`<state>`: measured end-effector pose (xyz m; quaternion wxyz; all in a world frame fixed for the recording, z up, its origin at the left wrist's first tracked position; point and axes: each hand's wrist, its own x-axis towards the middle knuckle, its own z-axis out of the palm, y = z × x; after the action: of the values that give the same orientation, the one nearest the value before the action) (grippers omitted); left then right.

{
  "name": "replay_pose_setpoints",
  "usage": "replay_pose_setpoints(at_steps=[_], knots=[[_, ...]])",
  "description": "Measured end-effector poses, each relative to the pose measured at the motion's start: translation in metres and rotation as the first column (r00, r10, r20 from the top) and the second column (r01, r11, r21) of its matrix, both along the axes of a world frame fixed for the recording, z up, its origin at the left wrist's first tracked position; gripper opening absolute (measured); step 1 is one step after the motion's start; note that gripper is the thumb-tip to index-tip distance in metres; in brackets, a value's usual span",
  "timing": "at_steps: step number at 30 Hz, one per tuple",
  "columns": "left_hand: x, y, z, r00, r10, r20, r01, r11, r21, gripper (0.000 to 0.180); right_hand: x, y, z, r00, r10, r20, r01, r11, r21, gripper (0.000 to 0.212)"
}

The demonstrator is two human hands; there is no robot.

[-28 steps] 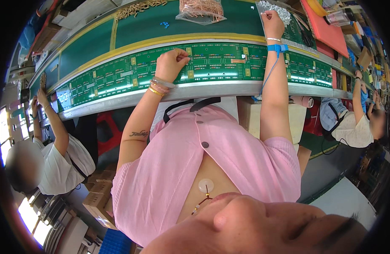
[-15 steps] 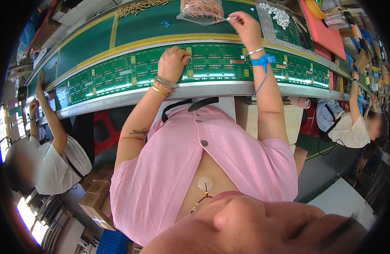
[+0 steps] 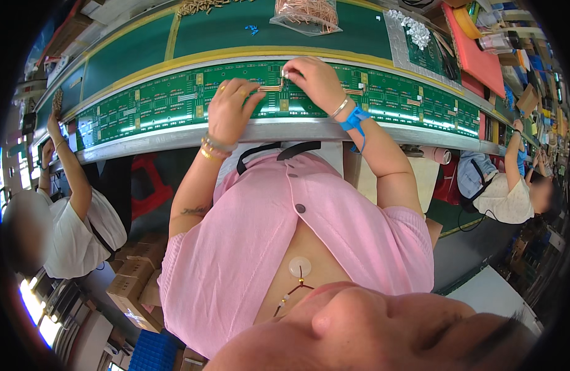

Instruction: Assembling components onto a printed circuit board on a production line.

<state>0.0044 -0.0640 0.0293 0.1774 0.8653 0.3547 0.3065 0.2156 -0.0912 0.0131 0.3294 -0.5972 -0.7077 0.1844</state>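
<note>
A long green circuit board (image 3: pixel 167 102), filled with small parts, lies in front of me along a metal rail. My left hand (image 3: pixel 230 110) hovers over its middle, fingers curved and apart, their tips beside a row of copper-coloured pins (image 3: pixel 270 88). No part shows between those fingers. To the right of these pins, my right hand (image 3: pixel 314 81) reaches in over the board. Its thumb and forefinger pinch a small white part (image 3: pixel 285 73) at the board's far side. The exact shape of that part is too small to tell.
Beyond the board lie a clear bag of copper-coloured pins (image 3: pixel 306 15), blue bits (image 3: pixel 252 29), brass-coloured pieces (image 3: pixel 204 6) and a pile of white parts (image 3: pixel 413 28). A red-orange sheet (image 3: pixel 473 46) is at the right. Co-workers sit at the left (image 3: pixel 81 229) and right (image 3: pixel 507 191).
My right hand has come down from beside the bag to the board, bringing the small white part. My left hand has shifted left and nearer me, uncovering the copper-coloured pins.
</note>
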Motion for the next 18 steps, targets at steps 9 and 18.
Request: replay_pose_setpoints(at_steps=[9,18], knots=[[-0.068,-0.025,-0.025,0.981,0.027,-0.193,-0.009,0.996,0.093,0.060,-0.017,0.007,-0.005,0.956,0.056,0.290,-0.067,0.997,0.029,0.009],[-0.073,-0.028,-0.029,0.937,-0.101,-0.335,0.116,0.993,0.026,0.071,-0.027,0.010,0.014,0.911,0.173,0.375,-0.232,0.966,0.117,0.016]])
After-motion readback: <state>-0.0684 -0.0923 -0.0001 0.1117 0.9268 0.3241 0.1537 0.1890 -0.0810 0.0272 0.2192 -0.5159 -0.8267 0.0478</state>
